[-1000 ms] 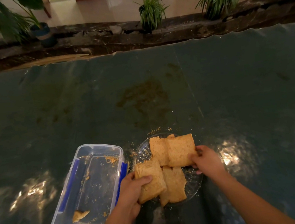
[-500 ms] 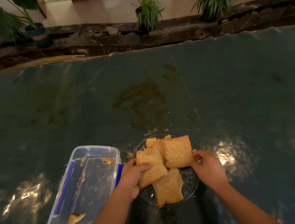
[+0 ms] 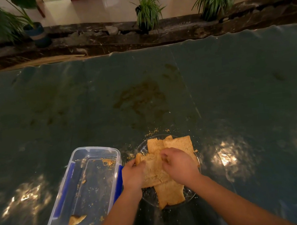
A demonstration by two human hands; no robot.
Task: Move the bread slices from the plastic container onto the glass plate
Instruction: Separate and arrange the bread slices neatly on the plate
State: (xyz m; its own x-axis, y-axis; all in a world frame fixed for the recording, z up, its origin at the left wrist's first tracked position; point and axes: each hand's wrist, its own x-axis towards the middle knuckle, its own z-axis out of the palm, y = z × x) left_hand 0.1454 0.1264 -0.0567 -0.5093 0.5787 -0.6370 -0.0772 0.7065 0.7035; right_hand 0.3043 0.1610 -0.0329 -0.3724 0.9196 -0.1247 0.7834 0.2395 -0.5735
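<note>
Pinching one slice (image 3: 153, 169) between them, left hand (image 3: 133, 175) and right hand (image 3: 180, 165) may tear it or push crowded slices off the plate (image 3: 148, 195).

1 head view: looks forward-down, close over table (image 3: 233, 87), plants beyond.

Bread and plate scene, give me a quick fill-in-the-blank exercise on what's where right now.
1. The container lies to the ____ of the plate.
2. Both hands, left hand and right hand, are on the bread slices over the ____.
3. The container's side clips are coloured ____.
4. Inside the container only crumbs and one broken ____ of bread remain.

Missing words: left; plate; blue; piece
</note>
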